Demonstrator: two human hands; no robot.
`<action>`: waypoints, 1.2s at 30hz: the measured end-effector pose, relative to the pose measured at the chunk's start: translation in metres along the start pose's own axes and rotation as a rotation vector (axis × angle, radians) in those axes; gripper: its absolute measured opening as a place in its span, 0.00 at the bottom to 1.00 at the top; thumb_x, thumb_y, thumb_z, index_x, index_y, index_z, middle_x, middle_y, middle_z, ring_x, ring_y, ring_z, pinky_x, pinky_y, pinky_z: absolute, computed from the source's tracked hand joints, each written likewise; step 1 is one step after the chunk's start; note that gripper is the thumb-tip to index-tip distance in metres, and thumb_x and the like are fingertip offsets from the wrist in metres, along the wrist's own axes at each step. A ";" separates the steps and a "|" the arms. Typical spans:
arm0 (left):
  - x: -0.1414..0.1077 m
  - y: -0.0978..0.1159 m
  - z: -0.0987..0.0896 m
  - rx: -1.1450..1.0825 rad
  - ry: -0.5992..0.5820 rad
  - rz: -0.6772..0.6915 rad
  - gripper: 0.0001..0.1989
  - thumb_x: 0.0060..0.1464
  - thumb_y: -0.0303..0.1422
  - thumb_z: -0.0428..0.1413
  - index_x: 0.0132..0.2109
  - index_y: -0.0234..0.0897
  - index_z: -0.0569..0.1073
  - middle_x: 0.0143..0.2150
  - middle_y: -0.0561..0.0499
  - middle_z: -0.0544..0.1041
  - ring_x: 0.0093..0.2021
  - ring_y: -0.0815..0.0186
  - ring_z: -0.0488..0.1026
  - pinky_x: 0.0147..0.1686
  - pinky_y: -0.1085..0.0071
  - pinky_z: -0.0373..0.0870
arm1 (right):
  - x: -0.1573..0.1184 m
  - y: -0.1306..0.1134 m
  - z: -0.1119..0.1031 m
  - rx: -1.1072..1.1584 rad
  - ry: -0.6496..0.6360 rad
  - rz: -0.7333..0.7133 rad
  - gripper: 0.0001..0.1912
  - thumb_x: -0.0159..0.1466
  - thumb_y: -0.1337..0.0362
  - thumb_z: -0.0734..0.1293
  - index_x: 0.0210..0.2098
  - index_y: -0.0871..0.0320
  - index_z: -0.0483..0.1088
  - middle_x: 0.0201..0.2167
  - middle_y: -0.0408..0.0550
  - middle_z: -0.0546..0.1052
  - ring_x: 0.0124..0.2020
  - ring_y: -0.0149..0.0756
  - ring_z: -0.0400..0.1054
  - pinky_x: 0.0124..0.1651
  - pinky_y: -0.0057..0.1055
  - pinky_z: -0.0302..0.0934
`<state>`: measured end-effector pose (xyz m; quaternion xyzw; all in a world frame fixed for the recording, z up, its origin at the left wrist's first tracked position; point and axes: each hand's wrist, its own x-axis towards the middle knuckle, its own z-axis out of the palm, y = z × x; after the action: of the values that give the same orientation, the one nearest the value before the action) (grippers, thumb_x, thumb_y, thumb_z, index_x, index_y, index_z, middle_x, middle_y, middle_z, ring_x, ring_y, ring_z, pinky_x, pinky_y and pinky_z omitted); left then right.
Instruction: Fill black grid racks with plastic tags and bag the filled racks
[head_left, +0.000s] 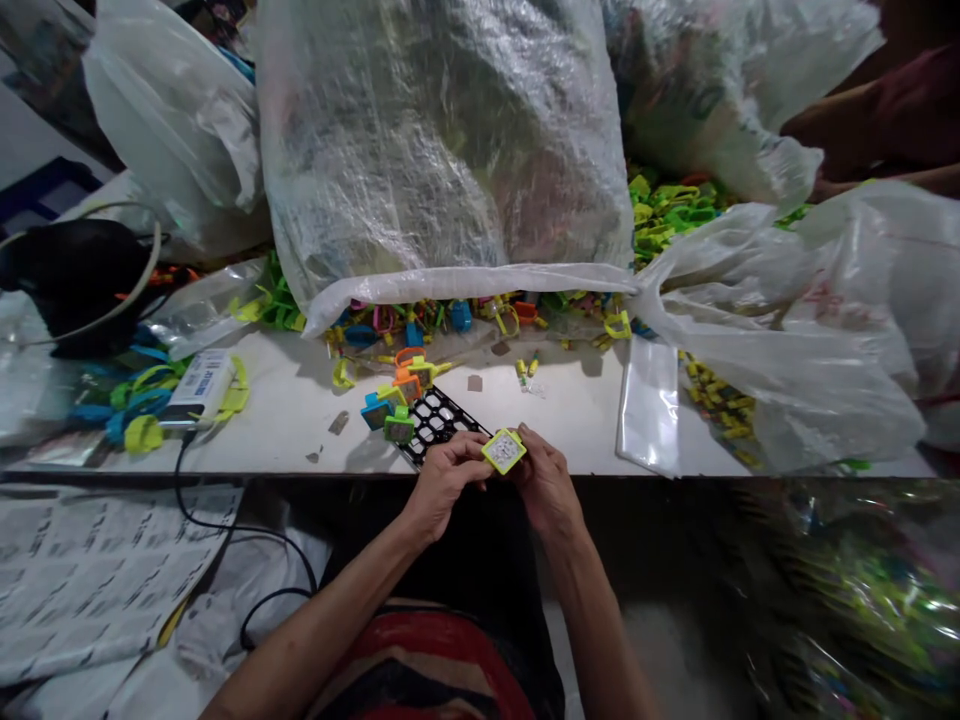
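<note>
My left hand and my right hand hold a yellow-green toy watch between them, above the table's front edge. Its square face is turned up and shows a grey and white pattern. The fingers of both hands pinch it from either side; its strap is mostly hidden. Just beyond my left hand lies a black plastic grid. Along the grid's left side sit several similar toy watches, among them a green one, a blue one and an orange one.
A large translucent sack stands at the back, with many coloured pieces under its edge. On the right are a flat clear plastic packet and a bag of small yellow pieces. A white power bank with a black cable lies left.
</note>
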<state>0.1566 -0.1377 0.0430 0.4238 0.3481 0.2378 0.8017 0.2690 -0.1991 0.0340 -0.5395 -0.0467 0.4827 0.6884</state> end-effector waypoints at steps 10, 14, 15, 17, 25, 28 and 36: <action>-0.003 -0.009 0.006 0.002 0.038 0.024 0.07 0.36 0.32 0.63 0.26 0.34 0.78 0.42 0.47 0.70 0.36 0.67 0.65 0.28 0.77 0.63 | 0.004 0.005 -0.009 -0.066 0.006 -0.040 0.18 0.48 0.49 0.73 0.25 0.59 0.75 0.18 0.41 0.68 0.21 0.28 0.59 0.22 0.24 0.55; -0.001 -0.010 0.007 0.012 0.020 0.013 0.07 0.36 0.33 0.63 0.26 0.34 0.78 0.43 0.47 0.69 0.37 0.67 0.65 0.29 0.76 0.63 | 0.004 0.004 -0.012 -0.096 0.008 -0.081 0.18 0.50 0.49 0.72 0.26 0.59 0.75 0.18 0.41 0.67 0.21 0.27 0.57 0.22 0.23 0.54; -0.001 -0.011 0.007 0.013 0.017 0.005 0.07 0.36 0.33 0.63 0.27 0.34 0.78 0.43 0.46 0.69 0.38 0.67 0.65 0.29 0.76 0.63 | 0.004 0.004 -0.013 -0.102 0.009 -0.087 0.18 0.50 0.49 0.72 0.26 0.59 0.75 0.18 0.41 0.67 0.21 0.27 0.57 0.22 0.23 0.53; 0.000 -0.013 0.007 0.012 0.017 -0.007 0.07 0.36 0.32 0.63 0.27 0.34 0.78 0.43 0.46 0.69 0.38 0.66 0.65 0.30 0.76 0.63 | 0.004 0.006 -0.015 -0.104 0.007 -0.089 0.18 0.51 0.48 0.71 0.26 0.59 0.75 0.19 0.42 0.68 0.21 0.27 0.57 0.22 0.23 0.54; -0.002 -0.015 0.007 -0.003 0.053 0.004 0.06 0.37 0.32 0.61 0.25 0.34 0.77 0.40 0.47 0.70 0.39 0.65 0.65 0.30 0.75 0.62 | 0.002 0.008 -0.016 -0.095 -0.005 -0.064 0.18 0.51 0.49 0.72 0.25 0.59 0.75 0.18 0.39 0.67 0.20 0.26 0.56 0.22 0.23 0.52; -0.003 -0.013 0.008 0.011 0.059 0.003 0.08 0.39 0.35 0.60 0.25 0.33 0.76 0.38 0.47 0.72 0.38 0.65 0.66 0.30 0.75 0.61 | 0.000 0.008 -0.017 -0.096 -0.021 -0.059 0.18 0.51 0.49 0.72 0.24 0.59 0.74 0.17 0.39 0.67 0.19 0.26 0.56 0.22 0.24 0.52; -0.002 -0.015 0.011 0.159 0.135 -0.031 0.12 0.40 0.39 0.60 0.23 0.34 0.71 0.25 0.53 0.69 0.28 0.70 0.63 0.29 0.74 0.58 | -0.003 0.011 -0.020 -0.107 -0.011 -0.045 0.17 0.48 0.50 0.74 0.25 0.59 0.76 0.19 0.41 0.71 0.20 0.26 0.59 0.23 0.24 0.54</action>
<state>0.1650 -0.1525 0.0356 0.4635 0.4256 0.2249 0.7440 0.2720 -0.2155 0.0187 -0.5716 -0.0882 0.4667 0.6690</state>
